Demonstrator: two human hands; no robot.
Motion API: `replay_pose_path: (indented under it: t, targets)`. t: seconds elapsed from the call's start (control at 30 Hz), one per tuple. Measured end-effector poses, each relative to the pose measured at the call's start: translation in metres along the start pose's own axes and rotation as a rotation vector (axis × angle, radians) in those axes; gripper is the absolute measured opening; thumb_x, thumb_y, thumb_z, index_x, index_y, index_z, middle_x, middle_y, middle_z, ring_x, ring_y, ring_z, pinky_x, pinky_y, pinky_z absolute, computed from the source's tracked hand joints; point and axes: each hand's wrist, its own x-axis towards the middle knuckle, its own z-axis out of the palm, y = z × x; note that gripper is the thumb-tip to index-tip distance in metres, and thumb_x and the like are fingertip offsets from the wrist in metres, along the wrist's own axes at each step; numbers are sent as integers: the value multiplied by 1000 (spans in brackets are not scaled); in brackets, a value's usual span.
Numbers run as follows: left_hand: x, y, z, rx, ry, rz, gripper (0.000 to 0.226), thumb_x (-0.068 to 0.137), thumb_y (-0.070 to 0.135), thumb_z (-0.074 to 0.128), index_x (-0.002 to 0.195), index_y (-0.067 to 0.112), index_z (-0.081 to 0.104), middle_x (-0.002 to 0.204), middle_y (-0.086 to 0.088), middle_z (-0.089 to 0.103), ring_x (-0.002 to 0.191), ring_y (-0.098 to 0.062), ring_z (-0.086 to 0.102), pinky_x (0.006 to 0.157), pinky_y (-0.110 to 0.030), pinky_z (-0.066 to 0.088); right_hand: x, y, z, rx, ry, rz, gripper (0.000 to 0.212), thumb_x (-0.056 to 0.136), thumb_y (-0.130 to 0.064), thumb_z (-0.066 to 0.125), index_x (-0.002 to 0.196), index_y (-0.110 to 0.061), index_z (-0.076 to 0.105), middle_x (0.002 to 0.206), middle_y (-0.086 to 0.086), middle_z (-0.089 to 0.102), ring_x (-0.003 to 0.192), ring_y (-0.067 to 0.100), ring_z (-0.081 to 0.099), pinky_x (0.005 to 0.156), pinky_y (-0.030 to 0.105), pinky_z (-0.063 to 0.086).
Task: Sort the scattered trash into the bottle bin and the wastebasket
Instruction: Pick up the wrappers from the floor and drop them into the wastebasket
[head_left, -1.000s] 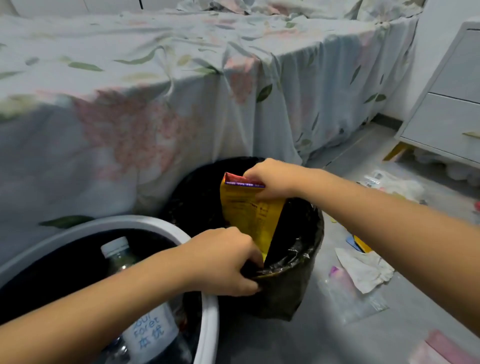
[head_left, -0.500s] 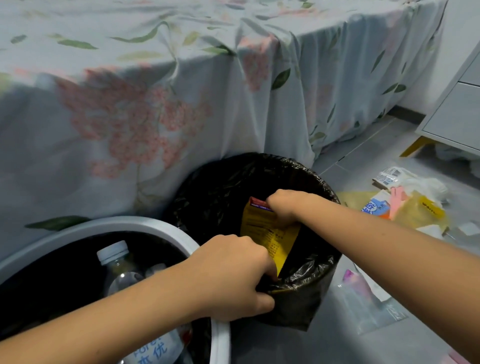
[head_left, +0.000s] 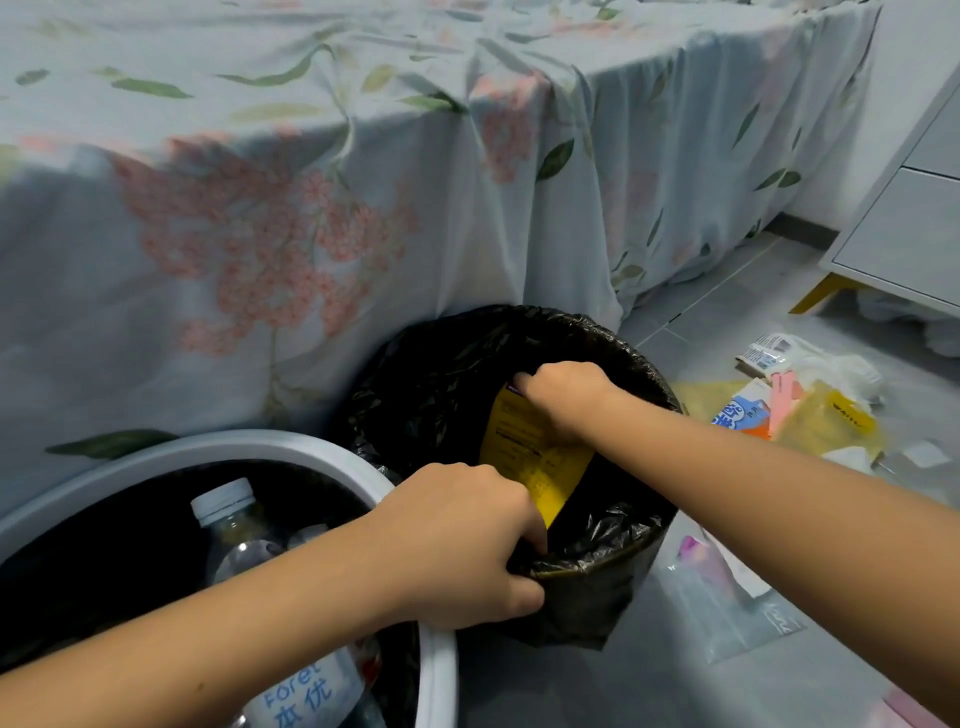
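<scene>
The yellow packet looks light and thin – a flat foil or paper pouch that should bend easily and could slip if pinched loosely, so its top edge is a sensible place to hold it. It stands nearly upright inside the wastebasket, its lower part below the near rim. The right hand has its fingers curled down over the packet's top edge, clamped on it. The left hand grips the black liner at the wastebasket's near rim, fingers curled inside and thumb outside, which likely keeps the mouth open. Just left, touching it as far as I can tell, the bottle bin holds a capped bottle – more litter lies on the floor to the right.
</scene>
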Motion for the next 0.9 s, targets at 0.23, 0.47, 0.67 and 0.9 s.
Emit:
replay_pose_path:
  t: [0.23,0.47,0.67,0.9]
  targets:
    - [1,0,0,6,-14,-2,43,77,51,56,118,40,60,86,9,61,88,-13,58,73,-27,45,-26,25,-24,1038,-460,121,59,90,-47,57,129,-4,47,106,11,57,102,29,62,86,38,55]
    - [0,-1,-2,-15,-45,4,44,77,54,56,119,42,58,102,14,66,93,-8,59,76,-26,47,-75,57,-39,1330,-73,2,27,96,-25,53,116,-7,60,99,7,67,81,17,64,78,31,58]
    - [5,-3,-18,-108,-105,22,50,64,78,48,97,44,64,78,27,66,74,10,60,71,-23,53,-126,121,-8,1330,250,231,13,94,-15,56,99,-8,67,84,7,70,63,13,59,53,20,49]
    - [41,44,-45,-81,200,74,44,66,73,42,90,43,64,72,25,65,73,5,63,67,-30,54,-166,177,126,974,13,478,9,82,-14,66,88,-21,68,88,4,70,78,19,65,67,24,48]
